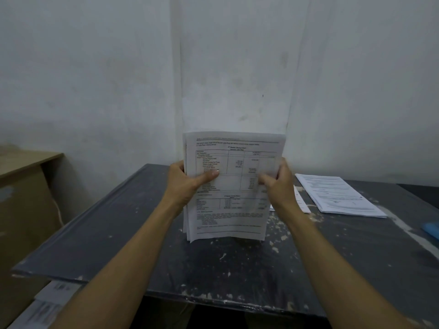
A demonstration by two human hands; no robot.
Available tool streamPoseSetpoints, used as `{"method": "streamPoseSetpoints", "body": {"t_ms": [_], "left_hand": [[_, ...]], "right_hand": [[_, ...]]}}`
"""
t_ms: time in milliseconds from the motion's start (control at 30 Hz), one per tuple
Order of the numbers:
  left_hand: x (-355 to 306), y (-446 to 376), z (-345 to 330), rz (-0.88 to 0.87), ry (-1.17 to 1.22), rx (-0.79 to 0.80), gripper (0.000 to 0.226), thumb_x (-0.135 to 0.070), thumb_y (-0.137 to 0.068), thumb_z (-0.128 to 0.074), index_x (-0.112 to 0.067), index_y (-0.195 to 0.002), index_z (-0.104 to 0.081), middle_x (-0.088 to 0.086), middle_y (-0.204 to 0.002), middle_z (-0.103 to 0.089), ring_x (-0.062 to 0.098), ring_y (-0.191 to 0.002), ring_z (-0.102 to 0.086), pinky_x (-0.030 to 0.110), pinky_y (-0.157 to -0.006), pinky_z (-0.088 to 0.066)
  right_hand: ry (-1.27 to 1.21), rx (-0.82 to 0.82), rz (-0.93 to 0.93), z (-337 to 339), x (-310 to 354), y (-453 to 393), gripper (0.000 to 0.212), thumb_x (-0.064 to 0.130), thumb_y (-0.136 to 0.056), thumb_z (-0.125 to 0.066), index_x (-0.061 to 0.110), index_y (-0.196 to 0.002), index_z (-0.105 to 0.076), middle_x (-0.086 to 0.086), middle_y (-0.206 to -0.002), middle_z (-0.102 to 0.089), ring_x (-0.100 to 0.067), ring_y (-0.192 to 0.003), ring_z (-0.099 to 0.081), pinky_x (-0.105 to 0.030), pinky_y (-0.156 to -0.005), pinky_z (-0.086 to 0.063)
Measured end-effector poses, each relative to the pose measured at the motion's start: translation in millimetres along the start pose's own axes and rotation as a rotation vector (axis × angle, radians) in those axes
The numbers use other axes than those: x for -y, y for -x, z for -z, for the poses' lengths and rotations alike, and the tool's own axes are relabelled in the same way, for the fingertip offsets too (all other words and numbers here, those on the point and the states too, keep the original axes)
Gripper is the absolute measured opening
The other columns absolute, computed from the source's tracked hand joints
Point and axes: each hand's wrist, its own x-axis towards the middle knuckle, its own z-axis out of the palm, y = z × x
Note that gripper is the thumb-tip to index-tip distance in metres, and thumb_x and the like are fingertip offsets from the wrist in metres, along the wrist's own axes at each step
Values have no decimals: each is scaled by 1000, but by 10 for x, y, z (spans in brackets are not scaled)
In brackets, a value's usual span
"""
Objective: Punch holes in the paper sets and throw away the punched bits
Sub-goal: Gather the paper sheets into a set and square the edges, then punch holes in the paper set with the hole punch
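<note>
Both hands hold a set of printed paper sheets (pixel 231 186) upright in front of the person, above the dark table (pixel 123 229). The bottom edge of the set is down at the table top; whether it touches cannot be told for sure. The sheets face the camera, with tables and lines of small text on the front page, too small to read. The left hand (pixel 187 180) has its grip pinching the left edge of the set about halfway up, thumb pressed flat across the front page and the fingers hidden behind the sheets. The right hand (pixel 279 184) has its grip pinching the right edge at about the same height, thumb on the front and fingers curled round the edge; this hand is blurred. The bottom corners of the sheets fan out a little, so the edges are not quite even. The table top is dark grey, scuffed, and speckled with pale flecks and chips, thickest just to the right of the held set. Farther right on the table lies a second stack of printed paper (pixel 339 197), flat and turned at an angle, well apart from the held set. Between the right wrist and that stack, a narrow strip of another sheet (pixel 300 199) shows. At the far right edge of the table a small blue thing (pixel 431 230) is partly cut off by the frame. A plain white wall (pixel 95 67) stands behind the table, and a tan cabinet (pixel 26 186) sits to the left.
</note>
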Motion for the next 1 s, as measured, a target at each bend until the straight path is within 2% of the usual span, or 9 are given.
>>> {"method": "streamPoseSetpoints", "body": {"t_ms": [100, 200, 300, 433, 533, 667, 800, 867, 1000], "left_hand": [[168, 69, 21, 50, -10, -15, 32, -20, -72, -87, -13, -102, -76, -2, -99, -78, 17, -90, -76, 31, -72, -62], [288, 65, 55, 101, -27, -27, 30, -19, -78, -85, -12, -105, -76, -1, -102, -78, 18, -92, -75, 33, -75, -63], [327, -48, 90, 138, -28, -49, 29, -21, -79, -84, -11, -106, -75, 1, -102, -78, 17, -92, -75, 31, -75, -62], [351, -351, 185, 297, -2, -62, 29, -18, -85, -79, -9, -111, -72, 5, -104, -77, 20, -90, -76, 35, -75, -62], [434, -608, 275, 396, -76, -19, 25, -9, -86, -76, -11, -111, -70, 4, -102, -77, 18, -81, -77, 30, -62, -61], [613, -1040, 368, 409, -284, -75, 26, -5, -86, -76, -10, -111, -71, 1, -103, -73, 8, -71, -72, 19, -55, -57], [873, -1501, 462, 484, -461, -94, 25, -7, -86, -76, -7, -110, -71, 9, -116, -73, 20, -84, -70, 30, -72, -58], [998, -1669, 471, 518, -511, -84, 25, -7, -86, -76, -7, -109, -70, 11, -118, -72, 24, -91, -70, 32, -74, -58], [1268, -1858, 394, 563, -580, -29, 30, -4, -85, -76, -4, -114, -67, 14, -122, -69, 29, -102, -69, 33, -74, -58]], "right_hand": [[-8, 38, -151, -24, -276, 83, 26, 21, -74, -61, 10, -97, -68, 1, -96, -73, -25, -93, -68, -29, -67, -55], [-42, 53, -205, -38, -449, 51, 8, 16, -88, -66, 20, -93, -71, 6, -95, -76, -21, -91, -71, -29, -68, -54], [-35, 70, -222, -78, -507, -83, 11, 17, -89, -69, 26, -96, -72, 8, -94, -78, -12, -83, -73, -20, -60, -55], [-37, 60, -302, -240, -523, -395, 10, 19, -90, -71, 25, -97, -73, 12, -92, -77, -12, -83, -74, -27, -70, -59], [-34, 63, -395, -408, -543, -692, 12, 15, -89, -71, 21, -99, -73, 10, -93, -76, -16, -84, -73, -31, -69, -58], [37, 118, -453, -702, -604, -1049, 20, 13, -89, -72, 10, -109, -72, 0, -97, -74, -19, -82, -73, -28, -63, -58], [99, 150, -489, -966, -686, -1450, 21, 6, -88, -70, 3, -110, -70, -11, -108, -74, -26, -88, -73, -39, -79, -62], [149, 160, -507, -1069, -777, -1619, 25, 2, -86, -68, 0, -111, -69, -13, -110, -72, -30, -91, -72, -43, -84, -60], [327, 118, -519, -1176, -1062, -1783, 20, 4, -85, -65, -3, -103, -64, -12, -100, -66, -25, -82, -65, -28, -66, -56]]}}
